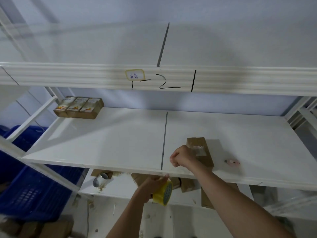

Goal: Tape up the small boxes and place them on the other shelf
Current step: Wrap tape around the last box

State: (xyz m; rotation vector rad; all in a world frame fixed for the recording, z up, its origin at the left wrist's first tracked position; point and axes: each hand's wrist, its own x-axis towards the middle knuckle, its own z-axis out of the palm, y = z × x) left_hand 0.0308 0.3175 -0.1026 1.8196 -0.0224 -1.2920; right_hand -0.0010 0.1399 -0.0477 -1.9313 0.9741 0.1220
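Note:
A small brown cardboard box [200,152] lies on the white middle shelf [103,143], with clear tape across its top. My right hand [181,156] is curled in a fist at the box's left side, seemingly pinching the clear tape end. My left hand [151,185] grips a yellow tape roll [163,193] just below the shelf's front edge. Three taped small boxes [78,107] with printed labels stand side by side at the back left of the same shelf.
A small pink object [233,162] lies on the shelf right of the box. More brown boxes [187,184] and a metal can [101,179] sit on the lower shelf. Blue plastic crates [30,191] stand at the left. An upper shelf beam [171,79] bears marker writing.

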